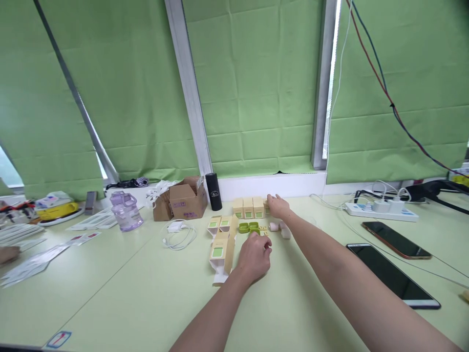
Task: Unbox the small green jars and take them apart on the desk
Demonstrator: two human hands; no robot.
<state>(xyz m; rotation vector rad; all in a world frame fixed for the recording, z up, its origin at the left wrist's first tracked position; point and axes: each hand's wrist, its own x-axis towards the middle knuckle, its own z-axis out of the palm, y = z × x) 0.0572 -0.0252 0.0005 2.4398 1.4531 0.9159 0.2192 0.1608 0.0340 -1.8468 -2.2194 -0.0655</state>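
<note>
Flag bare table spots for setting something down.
Bare: the wide near-left table, between papers and cartons; also the strip between right hand and power strip. Crowded: around the left hand, with green lids and boxes.

Both forearms extended; right hand (pixel 278 206) palm down beside row of small cream cardboard boxes (pixel 248 207); left hand (pixel 255 257) short of it, fingers curled.

The end of the cream box row (pixel 249 208) is hidden by the right hand (pixel 279 207). What is held under the curled left hand (pixel 255 257) cannot be told. A co-worker's hand (pixel 8 253) is cut off by the left edge.
</note>
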